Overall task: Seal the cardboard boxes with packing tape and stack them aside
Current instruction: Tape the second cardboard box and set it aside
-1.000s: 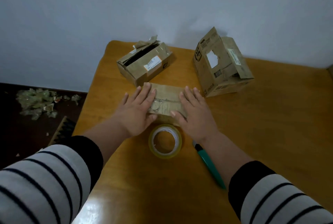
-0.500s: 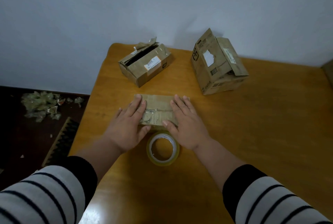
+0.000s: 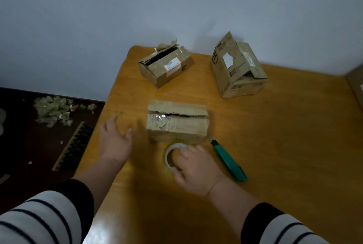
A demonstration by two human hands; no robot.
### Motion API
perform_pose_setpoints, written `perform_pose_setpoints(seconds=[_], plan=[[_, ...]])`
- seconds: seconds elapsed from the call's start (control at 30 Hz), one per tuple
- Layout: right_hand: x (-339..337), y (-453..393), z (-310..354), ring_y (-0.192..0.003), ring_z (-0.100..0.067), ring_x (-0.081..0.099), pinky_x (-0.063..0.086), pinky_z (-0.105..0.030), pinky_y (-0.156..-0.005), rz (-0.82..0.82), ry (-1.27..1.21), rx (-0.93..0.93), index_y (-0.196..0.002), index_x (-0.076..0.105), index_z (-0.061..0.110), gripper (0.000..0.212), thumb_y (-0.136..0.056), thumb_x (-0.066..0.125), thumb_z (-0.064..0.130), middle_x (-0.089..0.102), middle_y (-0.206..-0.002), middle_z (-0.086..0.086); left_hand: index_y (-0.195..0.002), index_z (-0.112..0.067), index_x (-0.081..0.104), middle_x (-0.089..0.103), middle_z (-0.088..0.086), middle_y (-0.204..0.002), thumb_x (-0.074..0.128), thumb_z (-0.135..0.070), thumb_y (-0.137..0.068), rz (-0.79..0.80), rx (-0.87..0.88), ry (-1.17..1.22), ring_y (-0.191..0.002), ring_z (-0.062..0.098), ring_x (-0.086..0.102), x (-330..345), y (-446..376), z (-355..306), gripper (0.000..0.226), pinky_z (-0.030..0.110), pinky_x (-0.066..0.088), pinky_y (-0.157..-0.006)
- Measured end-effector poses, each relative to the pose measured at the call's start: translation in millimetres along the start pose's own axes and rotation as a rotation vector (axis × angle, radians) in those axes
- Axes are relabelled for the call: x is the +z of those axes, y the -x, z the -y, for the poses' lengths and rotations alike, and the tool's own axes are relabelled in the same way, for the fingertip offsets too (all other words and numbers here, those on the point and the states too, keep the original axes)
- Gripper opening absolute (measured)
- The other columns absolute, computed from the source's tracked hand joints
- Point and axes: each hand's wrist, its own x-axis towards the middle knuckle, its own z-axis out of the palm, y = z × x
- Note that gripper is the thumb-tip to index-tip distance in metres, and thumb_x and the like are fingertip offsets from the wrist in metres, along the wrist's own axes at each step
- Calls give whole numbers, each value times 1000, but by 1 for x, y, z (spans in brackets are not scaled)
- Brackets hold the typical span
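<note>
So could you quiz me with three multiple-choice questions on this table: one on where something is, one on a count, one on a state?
1. Where is the green cutter?
A. right of the tape roll
B. inside a box
C. on the floor

2. How many cardboard boxes stand on the table?
A. one
B. three
C. five

3. The nearest box is
A. taped shut
B. crushed flat
C. untaped, seam gaping

Answers: 1 A, it lies beside the right hand; 2 B, one near, two behind; 3 C, a dark gap shows between its flaps.

Left hand (image 3: pixel 115 141) hovers spread and blurred; right hand (image 3: pixel 193 169) reaches down, fingers seemingly curled.
</note>
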Motion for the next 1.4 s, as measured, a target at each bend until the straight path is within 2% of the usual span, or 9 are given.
perform_pose_setpoints(seconds=[0.13, 0.23, 0.33, 0.4, 0.5, 0.7, 0.93, 1.3, 1.4], plan=[[21, 9, 11, -129, -26, 41, 17, -45, -115, 554, 60, 180, -137, 47, 17, 53, -92, 51, 44, 51, -134, -5, -141, -16, 43, 39, 14, -142, 57, -24, -97, 199, -81, -143, -117, 32, 51, 3, 26, 18, 48, 40, 45, -91], [19, -1, 19, -129, -26, 42, 9, -51, -114, 576, 42, 294, -127, 52, 21, 37, -90, 51, 18, 54, -128, -4, -137, -15, 50, 47, 11, -139, 56, -28, -98, 388, -100, -179, -111, 27, 55, 4, 46, 20, 42, 38, 48, -89], [5, -13, 18, -123, -24, 49, 16, -48, -112, 590, -170, 396, -110, 53, 27, 13, -97, 49, 28, 58, -122, -2, -139, -16, 50, 52, 9, -138, 55, -23, -98, 541, -128, -90, -119, 26, 52, 1, 59, 19, 41, 34, 45, -92], [-10, -18, 14, -120, -24, 52, 33, -43, -110, 620, -475, 513, -116, 57, 23, 21, -98, 53, 32, 57, -128, -2, -142, -17, 48, 52, 6, -141, 53, -15, -99, 583, -195, 33, -122, 24, 50, -3, 64, 14, 44, 33, 43, -93], [-32, -18, 15, -115, -21, 60, 43, -42, -106, 585, -920, 580, -116, 65, 21, 22, -94, 63, 25, 65, -124, -2, -146, -18, 43, 49, 2, -144, 50, -4, -98, 517, -269, 274, -121, 21, 50, -10, 67, 5, 51, 36, 43, -98], [-51, -16, 38, -111, -18, 64, 44, -40, -108, 504, -1159, 541, -116, 64, 19, 25, -93, 63, 9, 69, -117, -1, -134, -18, 55, 66, 2, -121, 37, 1, -96, 539, -229, 429, -109, 16, 61, -32, 72, -13, 47, 33, 48, -92], [-63, -28, 74, -112, -18, 59, 44, -29, -92, 434, -1213, 582, -136, 49, 14, 48, -92, 55, -7, 64, -124, -5, -127, -22, 61, 63, -2, -124, 47, -5, -97, 513, -74, 429, -113, 12, 57, -67, 61, -10, 37, 31, 43, -101], [-53, -47, 133, -86, -12, 65, 51, -23, -75, 155, -1339, 654, -110, 62, 13, 22, -93, 59, -1, 70, -97, -2, -125, -24, 62, 62, -2, -123, 38, -3, -101, 484, 76, 426, -109, 10, 59, -106, 57, 4, 40, 30, 53, -87], [-61, -50, 138, -81, -15, 63, 50, -26, -69, 140, -1317, 715, -106, 62, 10, 16, -94, 58, 1, 67, -95, -6, -130, -17, 61, 57, 3, -131, 36, -5, -101, 493, 147, 288, -120, 23, 55, -107, 57, -5, 39, 42, 45, -105]])
